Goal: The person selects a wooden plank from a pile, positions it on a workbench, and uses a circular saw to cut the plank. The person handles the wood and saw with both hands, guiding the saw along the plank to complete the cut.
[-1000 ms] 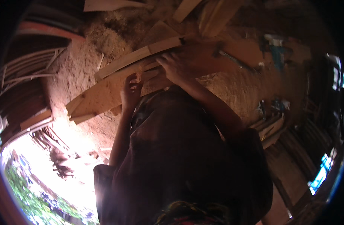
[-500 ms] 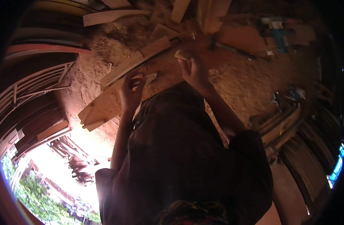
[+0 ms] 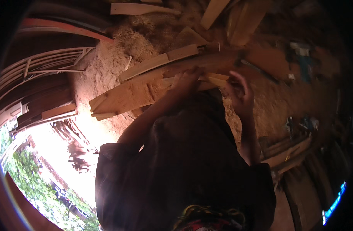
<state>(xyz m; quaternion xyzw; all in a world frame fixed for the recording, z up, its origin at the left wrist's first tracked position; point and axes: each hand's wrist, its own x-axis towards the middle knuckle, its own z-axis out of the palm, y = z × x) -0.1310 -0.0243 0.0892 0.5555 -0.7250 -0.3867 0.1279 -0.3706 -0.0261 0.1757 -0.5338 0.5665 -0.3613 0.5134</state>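
Note:
A wide plank (image 3: 126, 95) lies across in front of me, with narrower wooden strips (image 3: 147, 66) along its far edge. My left hand (image 3: 186, 81) reaches over the plank, fingers curled round a short pale piece of wood (image 3: 216, 79) that sticks out to the right. At that piece's right end is my right hand (image 3: 242, 96), its index finger stretched out and thumb apart; whether it touches the wood is hard to tell. Blur and shadow hide part of the left fingers.
Sawdust covers the ground (image 3: 122, 44). A long dark bar-like tool (image 3: 260, 71) lies right of the hands, and a teal power tool (image 3: 305, 65) beyond it. Stacked boards (image 3: 288, 154) stand at the right, a slatted wooden frame (image 3: 41, 65) at the left.
My left hand has moved right and closed on the short piece of wood. My right hand, which held a pale piece before, has shifted right and its fingers have spread. The view has shifted too.

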